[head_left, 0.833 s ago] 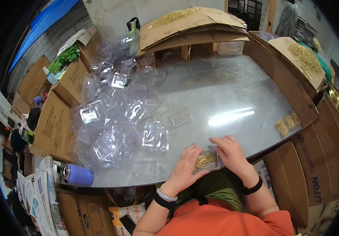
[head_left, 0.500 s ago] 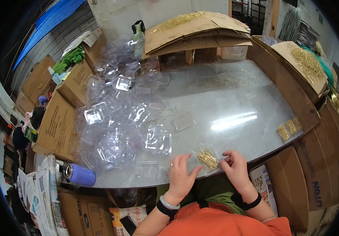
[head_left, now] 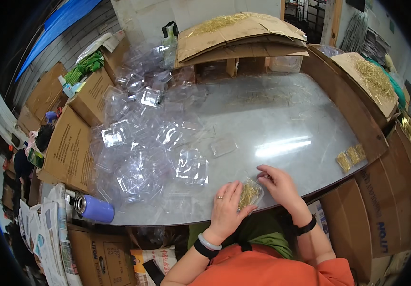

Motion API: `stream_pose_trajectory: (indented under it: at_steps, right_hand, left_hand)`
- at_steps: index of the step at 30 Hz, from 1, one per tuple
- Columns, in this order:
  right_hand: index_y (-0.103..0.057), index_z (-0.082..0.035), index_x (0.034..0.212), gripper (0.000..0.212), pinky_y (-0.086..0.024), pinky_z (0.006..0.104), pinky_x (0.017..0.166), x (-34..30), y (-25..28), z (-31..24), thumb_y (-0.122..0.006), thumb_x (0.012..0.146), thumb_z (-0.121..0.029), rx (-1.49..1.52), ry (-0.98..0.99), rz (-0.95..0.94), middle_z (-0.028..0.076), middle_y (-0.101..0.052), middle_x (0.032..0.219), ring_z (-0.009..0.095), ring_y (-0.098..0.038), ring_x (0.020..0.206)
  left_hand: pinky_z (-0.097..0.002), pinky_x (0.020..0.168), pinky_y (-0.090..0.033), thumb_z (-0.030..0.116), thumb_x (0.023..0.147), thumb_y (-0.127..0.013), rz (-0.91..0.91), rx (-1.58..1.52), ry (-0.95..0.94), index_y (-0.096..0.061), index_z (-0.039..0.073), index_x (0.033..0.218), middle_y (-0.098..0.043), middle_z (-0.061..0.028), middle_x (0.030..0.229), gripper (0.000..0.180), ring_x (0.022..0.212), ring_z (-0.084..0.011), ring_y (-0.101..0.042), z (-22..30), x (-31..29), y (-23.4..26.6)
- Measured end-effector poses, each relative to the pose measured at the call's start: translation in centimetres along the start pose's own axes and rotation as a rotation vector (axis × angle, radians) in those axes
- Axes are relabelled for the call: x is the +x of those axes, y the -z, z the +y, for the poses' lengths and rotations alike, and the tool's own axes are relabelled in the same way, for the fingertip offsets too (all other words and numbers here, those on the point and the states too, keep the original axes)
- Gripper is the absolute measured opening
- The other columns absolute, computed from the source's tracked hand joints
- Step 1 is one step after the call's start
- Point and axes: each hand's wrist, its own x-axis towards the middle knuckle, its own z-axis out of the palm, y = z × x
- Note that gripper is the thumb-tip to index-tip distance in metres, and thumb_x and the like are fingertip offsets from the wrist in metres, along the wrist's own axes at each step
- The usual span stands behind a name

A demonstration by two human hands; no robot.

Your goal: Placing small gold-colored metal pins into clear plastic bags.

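Near the lower middle of the frame, a small clear plastic box [head_left: 260,197] filled with thin gold-coloured pieces [head_left: 248,194] sits at the near edge of the grey table [head_left: 282,114]. The left hand [head_left: 227,207] lies along its left side, fingers side by side and thumb apart at the lower edge; whether they grip it cannot be told. The right hand [head_left: 278,186] is at the box's upper right, fingers bent and thumb near the forefinger; whether they pinch anything cannot be told. A heap of clear plastic containers [head_left: 141,176] spreads over the left half of the table, with a purple bottle [head_left: 96,209] at lower left. A row of gold bundles [head_left: 351,157] rests at the table's right edge, and cardboard sheets [head_left: 243,38] bearing loose gold pieces stand at top centre.
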Motion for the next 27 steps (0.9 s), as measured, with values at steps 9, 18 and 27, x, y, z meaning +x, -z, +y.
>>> stream_pose_trajectory:
  at_steps: [9,18,27]
  right_hand:
    - [-0.067,-0.003,0.112,0.027,-0.053,0.0416,0.08,0.0,0.0,-1.8,-0.071,0.086,-0.001,-0.187,0.249,-0.007,0.014,-0.07,0.09,0.034,-0.066,0.093]
    - [-0.063,-0.002,0.116,0.032,-0.052,0.0428,0.08,-0.9,1.2,-1.1,-0.069,0.085,0.003,-0.031,0.068,-0.145,0.013,-0.069,0.095,0.035,-0.064,0.093]
    - [-0.062,-0.002,0.107,0.022,-0.05,0.0422,0.081,-0.1,2.1,-3.4,-0.068,0.086,0.001,-0.311,0.417,-0.203,0.013,-0.067,0.094,0.034,-0.062,0.091]
  left_hand:
    - [-0.0479,0.109,-0.043,0.034,0.079,-0.085,0.006,-0.115,0.04,-0.057,-0.005,0.133,-0.058,-0.0205,0.136,0.072,0.128,-0.0396,-0.052,-0.8,-0.3,-0.1]
    - [-0.0485,0.106,-0.043,0.031,0.078,-0.086,0.008,-0.167,0.041,-0.057,-0.001,0.131,-0.053,-0.0191,0.132,0.068,0.122,-0.0404,-0.051,-0.8,-0.3,0.2]
    - [-0.0471,0.105,-0.041,0.027,0.078,-0.085,-0.025,-0.263,0.003,-0.058,0.0,0.128,-0.054,-0.0167,0.129,0.063,0.12,-0.0388,-0.051,-1.1,0.2,0.4]
